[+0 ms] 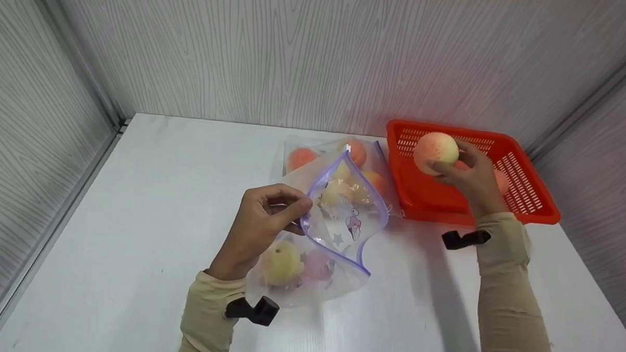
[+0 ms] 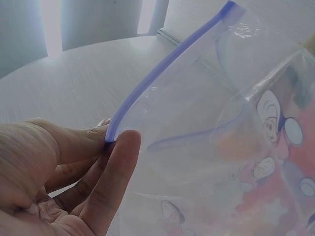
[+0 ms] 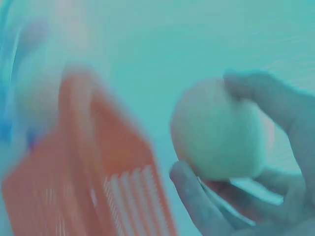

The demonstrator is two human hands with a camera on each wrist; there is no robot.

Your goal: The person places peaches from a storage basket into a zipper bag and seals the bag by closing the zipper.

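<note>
My left hand [image 1: 264, 221] pinches the purple zip edge of a clear printed zip bag [image 1: 340, 291], whose mouth gapes toward the right. A yellowish fruit [image 1: 281, 263] and a pink one [image 1: 317, 265] lie inside it. In the left wrist view, thumb and fingers meet on the purple zip strip [image 2: 147, 83]. My right hand [image 1: 472, 176] holds a pink and cream peach [image 1: 434, 151] above the red basket [image 1: 426, 214]. The right wrist view is blurred, but fingers wrap the pale peach [image 3: 219, 132] there too.
Behind the held bag lies another clear zip bag [image 1: 293, 144] with several peach-like fruits, close against the basket's left side. More pinkish fruit [image 1: 501, 181] sits in the basket, partly behind my right hand. A wood-grain panel [image 1: 255, 54] rises along the table's back edge.
</note>
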